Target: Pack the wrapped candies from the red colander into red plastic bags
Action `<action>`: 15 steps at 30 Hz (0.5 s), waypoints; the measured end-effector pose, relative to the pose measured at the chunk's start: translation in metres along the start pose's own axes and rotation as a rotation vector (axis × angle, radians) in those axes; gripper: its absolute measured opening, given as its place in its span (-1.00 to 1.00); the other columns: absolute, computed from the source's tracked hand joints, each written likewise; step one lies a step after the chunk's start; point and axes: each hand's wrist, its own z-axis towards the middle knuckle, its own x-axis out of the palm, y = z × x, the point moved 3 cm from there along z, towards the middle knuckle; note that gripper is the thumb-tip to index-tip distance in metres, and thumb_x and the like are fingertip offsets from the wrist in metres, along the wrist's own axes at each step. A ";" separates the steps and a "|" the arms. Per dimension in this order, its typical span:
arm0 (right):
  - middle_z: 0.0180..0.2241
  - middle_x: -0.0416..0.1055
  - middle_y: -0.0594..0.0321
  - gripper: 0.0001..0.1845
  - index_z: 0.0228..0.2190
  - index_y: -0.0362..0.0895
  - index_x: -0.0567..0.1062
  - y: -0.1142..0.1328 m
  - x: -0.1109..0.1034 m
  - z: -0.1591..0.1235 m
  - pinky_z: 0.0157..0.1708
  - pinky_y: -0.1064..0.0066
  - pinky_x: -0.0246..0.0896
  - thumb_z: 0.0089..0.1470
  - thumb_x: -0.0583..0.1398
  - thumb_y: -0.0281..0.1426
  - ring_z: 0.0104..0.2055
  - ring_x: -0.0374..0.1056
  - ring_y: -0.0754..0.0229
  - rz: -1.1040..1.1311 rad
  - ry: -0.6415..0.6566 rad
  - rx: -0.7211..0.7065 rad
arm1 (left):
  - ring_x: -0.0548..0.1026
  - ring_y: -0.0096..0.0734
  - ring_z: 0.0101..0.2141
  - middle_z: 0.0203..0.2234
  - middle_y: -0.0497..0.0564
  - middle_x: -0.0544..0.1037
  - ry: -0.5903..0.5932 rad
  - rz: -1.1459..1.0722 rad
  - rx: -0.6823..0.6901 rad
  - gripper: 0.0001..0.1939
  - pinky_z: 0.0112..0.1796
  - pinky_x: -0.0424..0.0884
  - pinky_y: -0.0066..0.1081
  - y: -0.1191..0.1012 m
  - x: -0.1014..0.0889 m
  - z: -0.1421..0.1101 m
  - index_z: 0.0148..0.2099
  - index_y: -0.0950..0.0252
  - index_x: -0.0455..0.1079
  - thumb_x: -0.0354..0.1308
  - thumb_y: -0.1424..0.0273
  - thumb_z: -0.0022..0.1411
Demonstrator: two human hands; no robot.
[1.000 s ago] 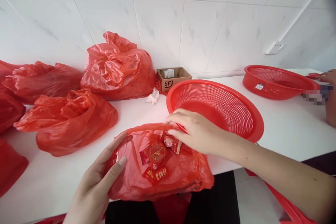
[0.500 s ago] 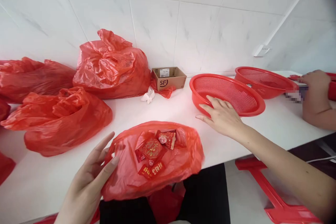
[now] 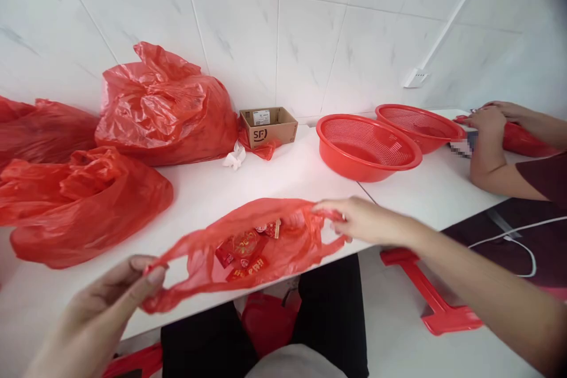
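A thin red plastic bag (image 3: 248,245) lies stretched across the front edge of the white table (image 3: 274,177). Small red packets with gold print show through it. My left hand (image 3: 110,301) pinches the bag's left handle at the lower left. My right hand (image 3: 358,221) grips the right handle, so the bag is pulled wide between both hands. A red perforated basket (image 3: 367,144) stands on the table beyond my right hand, apart from it.
Several stuffed red bags (image 3: 163,109) crowd the table's left and back. A small cardboard box (image 3: 268,125) sits by the tiled wall. A second red basket (image 3: 420,127) stands at the right, where another person's hands (image 3: 487,121) rest. A red stool (image 3: 429,295) stands on the floor.
My right hand left the basket and took the bag's right handle. My left hand closed on the left handle. The bag is now drawn out wide, and the view has turned right.
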 end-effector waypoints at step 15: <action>-0.60 0.34 0.38 -0.79 -0.30 -0.17 0.49 0.126 -0.158 -0.009 -0.60 0.55 0.17 -0.02 0.35 -0.54 -0.62 0.26 0.39 0.293 -0.404 -0.374 | 0.44 -0.49 -0.34 -0.40 -0.02 0.49 0.273 -0.479 0.346 -0.84 -0.31 0.39 -0.51 -0.160 0.046 0.045 -0.44 0.37 0.44 0.20 0.43 0.18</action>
